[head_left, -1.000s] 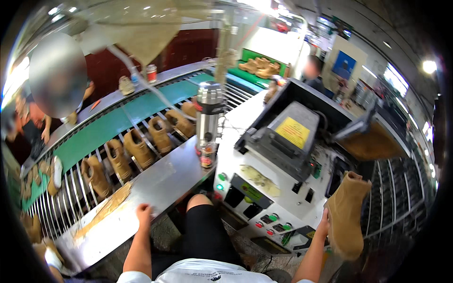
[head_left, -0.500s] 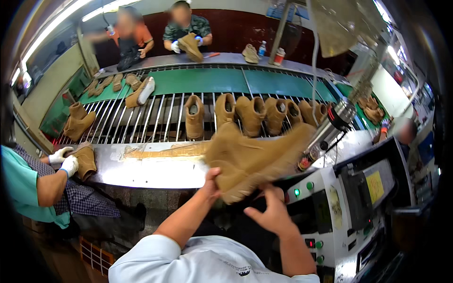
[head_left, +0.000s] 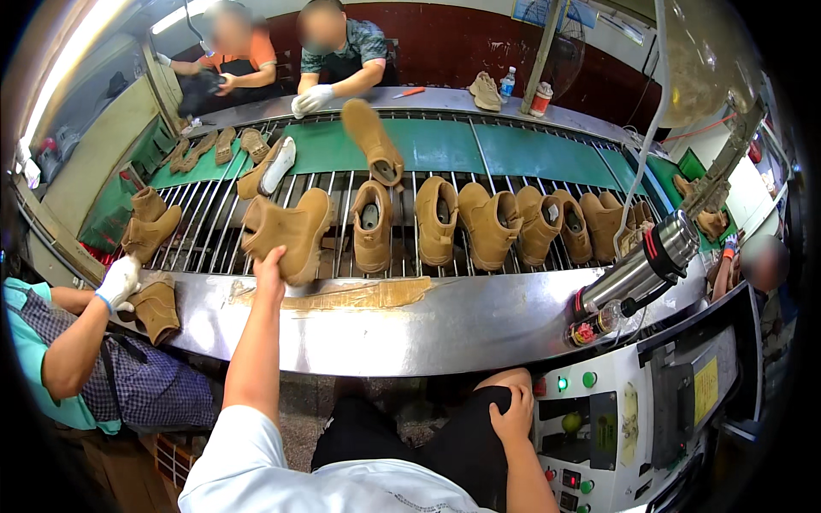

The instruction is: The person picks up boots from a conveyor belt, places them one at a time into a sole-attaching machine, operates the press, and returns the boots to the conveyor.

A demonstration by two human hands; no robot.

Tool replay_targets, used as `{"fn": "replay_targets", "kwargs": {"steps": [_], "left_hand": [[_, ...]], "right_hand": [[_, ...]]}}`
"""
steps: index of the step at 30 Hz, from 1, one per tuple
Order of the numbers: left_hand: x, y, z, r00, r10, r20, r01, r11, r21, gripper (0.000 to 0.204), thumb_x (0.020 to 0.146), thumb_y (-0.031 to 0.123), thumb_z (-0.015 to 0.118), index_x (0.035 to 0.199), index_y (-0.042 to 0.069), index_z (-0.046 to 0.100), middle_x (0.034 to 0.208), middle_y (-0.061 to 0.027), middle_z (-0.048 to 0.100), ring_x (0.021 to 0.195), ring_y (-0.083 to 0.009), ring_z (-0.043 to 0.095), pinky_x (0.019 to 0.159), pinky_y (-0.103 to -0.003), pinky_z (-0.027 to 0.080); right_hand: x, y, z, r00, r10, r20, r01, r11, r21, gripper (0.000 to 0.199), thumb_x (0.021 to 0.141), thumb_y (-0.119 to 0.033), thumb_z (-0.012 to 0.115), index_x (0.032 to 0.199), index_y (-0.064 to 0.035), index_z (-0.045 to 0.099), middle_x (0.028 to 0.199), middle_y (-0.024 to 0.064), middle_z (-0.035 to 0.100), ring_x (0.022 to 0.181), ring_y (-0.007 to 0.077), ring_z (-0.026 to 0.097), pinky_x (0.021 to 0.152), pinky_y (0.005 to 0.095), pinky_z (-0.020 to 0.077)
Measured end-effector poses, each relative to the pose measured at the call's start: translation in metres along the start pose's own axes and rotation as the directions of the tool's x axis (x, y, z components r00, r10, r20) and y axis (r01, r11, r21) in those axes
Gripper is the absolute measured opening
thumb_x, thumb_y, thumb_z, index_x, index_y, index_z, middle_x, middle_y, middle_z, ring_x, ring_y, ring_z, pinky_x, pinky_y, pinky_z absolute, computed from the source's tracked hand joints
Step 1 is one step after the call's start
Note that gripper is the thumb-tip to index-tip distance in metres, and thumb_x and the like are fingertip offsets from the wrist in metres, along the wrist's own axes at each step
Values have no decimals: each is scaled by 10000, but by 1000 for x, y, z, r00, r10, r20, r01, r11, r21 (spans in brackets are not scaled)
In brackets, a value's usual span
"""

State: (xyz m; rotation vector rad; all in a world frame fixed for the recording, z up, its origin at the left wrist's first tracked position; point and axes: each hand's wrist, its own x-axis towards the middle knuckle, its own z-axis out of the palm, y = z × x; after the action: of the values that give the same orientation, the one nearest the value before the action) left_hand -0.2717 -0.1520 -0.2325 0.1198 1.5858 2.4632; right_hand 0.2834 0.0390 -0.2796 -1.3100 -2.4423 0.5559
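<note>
My left hand point(head_left: 270, 267) reaches out over the near edge of the roller conveyor and grips a tan boot point(head_left: 301, 232) from its near side. The boot is slightly blurred, so I cannot tell whether it touches the rollers. To its right, a row of tan boots stands on the rollers, the closest being an upright boot point(head_left: 372, 229) with its opening facing up. Down by the machine panel, my right hand point(head_left: 511, 417) rests on my thigh over black shorts, its fingers lying loosely with nothing in them.
A metal ledge point(head_left: 342, 338) runs along the conveyor's near side. A steel flask point(head_left: 637, 261) and a bottle stand on its right end, beside a control panel point(head_left: 590, 427). A gloved co-worker at left handles a tan boot point(head_left: 156, 309). Two people sit across the green belt point(head_left: 428, 147).
My left hand has carried the boot left and away from me to the rollers. My right hand has dropped to my thigh. The far co-worker's boot is now over the belt, out of their hands.
</note>
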Motion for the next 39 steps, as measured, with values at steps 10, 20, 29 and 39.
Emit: {"fn": "replay_targets", "kwargs": {"steps": [10, 20, 29, 39], "left_hand": [[18, -82, 48, 986, 168, -15, -150, 915, 375, 687, 742, 93, 770, 1323, 8, 415, 1220, -124, 575, 1083, -239, 570, 942, -344, 445], [4, -74, 58, 964, 265, 29, -226, 755, 616, 732, 739, 166, 761, 1334, -15, 374, 1275, -160, 502, 1160, -261, 510, 985, -354, 404], [31, 4, 194, 908, 332, 256, -389, 440, 810, 272, 794, 206, 658, 949, -3, 577, 782, -153, 636, 795, -327, 628, 774, -404, 498], [163, -52, 230, 956, -290, -32, -17, -166, 986, 574, 771, 485, 642, 1109, 23, 678, 1180, -185, 644, 1120, -311, 611, 932, -399, 484]], "right_hand": [[19, 8, 17, 994, 68, -91, -83, 981, -178, 614, 703, -274, 699, 1246, -71, 497, 1274, 208, 442, 1212, 406, 410, 1051, 496, 317], [63, 14, 29, 982, 187, 6, -181, 955, -234, 490, 736, -329, 687, 1105, -42, 544, 1222, 164, 522, 1202, 341, 460, 1028, 461, 343], [68, 16, 26, 980, 197, 30, -183, 950, -252, 403, 725, -340, 679, 1007, -63, 605, 1180, 135, 543, 1167, 318, 477, 1008, 451, 349], [76, 23, 21, 970, 241, 15, -228, 933, -277, 401, 687, -320, 685, 972, -43, 636, 1104, 154, 549, 1148, 342, 480, 997, 473, 361]]}}
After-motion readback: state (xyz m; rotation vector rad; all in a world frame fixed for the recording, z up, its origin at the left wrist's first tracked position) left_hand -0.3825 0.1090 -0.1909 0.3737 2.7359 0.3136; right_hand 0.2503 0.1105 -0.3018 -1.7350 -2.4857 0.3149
